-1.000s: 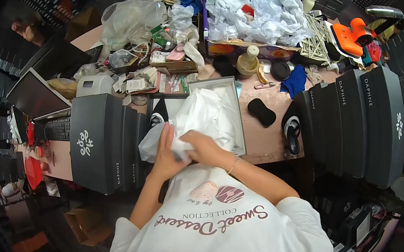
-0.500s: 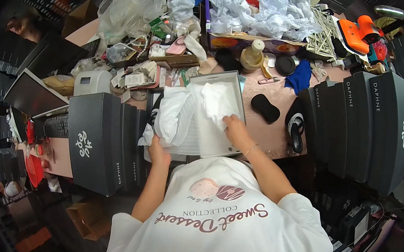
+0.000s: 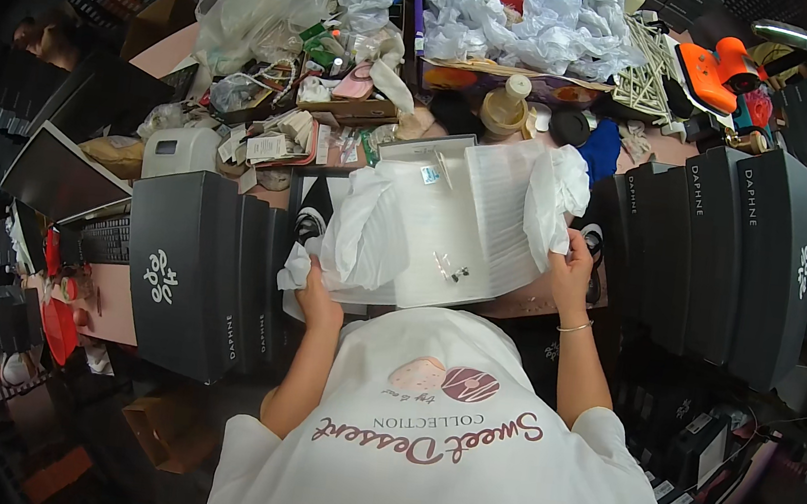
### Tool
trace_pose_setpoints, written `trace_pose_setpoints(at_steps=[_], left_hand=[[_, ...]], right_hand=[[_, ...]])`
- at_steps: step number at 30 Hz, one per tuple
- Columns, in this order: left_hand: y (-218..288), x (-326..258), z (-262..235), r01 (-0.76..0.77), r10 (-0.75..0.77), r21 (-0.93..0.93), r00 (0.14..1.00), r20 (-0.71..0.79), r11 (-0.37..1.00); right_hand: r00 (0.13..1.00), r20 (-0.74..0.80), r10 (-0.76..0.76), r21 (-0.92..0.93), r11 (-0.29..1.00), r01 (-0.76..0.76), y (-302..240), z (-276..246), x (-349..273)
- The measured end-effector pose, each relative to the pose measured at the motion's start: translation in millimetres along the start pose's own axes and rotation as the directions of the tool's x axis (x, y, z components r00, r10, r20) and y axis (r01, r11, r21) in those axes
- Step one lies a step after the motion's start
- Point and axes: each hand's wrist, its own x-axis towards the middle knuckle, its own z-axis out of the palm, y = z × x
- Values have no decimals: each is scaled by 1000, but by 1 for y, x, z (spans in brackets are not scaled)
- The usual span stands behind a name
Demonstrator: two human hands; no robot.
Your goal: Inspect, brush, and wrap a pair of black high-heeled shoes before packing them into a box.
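Note:
In front of me lies an open shoebox (image 3: 443,232) with a pale inside. A small sachet (image 3: 430,175) and a few tiny dark pieces (image 3: 458,273) lie on its bottom. White wrapping paper (image 3: 366,232) is folded out over its left side, and my left hand (image 3: 321,304) pinches the lower corner. On the other side, my right hand (image 3: 573,265) grips crumpled white tissue paper (image 3: 557,200), held out past the box's right edge with a thin translucent sheet (image 3: 501,214) stretched beside it. A black-and-white shoe (image 3: 310,220) shows partly beside the left paper.
Stacked dark shoeboxes stand to the left (image 3: 181,275) and right (image 3: 774,267). Behind the open box are a pump bottle (image 3: 506,106), a blue cloth (image 3: 599,153), loose clutter and a carton of crumpled tissue (image 3: 522,25). An orange tool (image 3: 705,76) lies at the far right.
My right hand has swung right from inside the box, drawing the tissue and thin sheet outward and uncovering the box's bottom. My left hand has stayed nearly in place.

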Motion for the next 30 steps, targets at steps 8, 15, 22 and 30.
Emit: trace_pose_setpoints(at_steps=[8,15,22,30], left_hand=[[-1,-12,27,293,-262,-228,952,157,928],[-13,-11,33,371,-293,-325,919,265,870],[9,-44,39,-244,165,292,948,271,925],[18,-47,28,-820,155,404,497,854,406]], right_hand=[[933,-139,-331,-302,912,278,-15,-37,12],[811,335,-480,-304,759,575,-91,12,3],[507,830,-232,-249,660,709,62,155,-27],[774,626,97,-155,988,2,-66,81,19]])
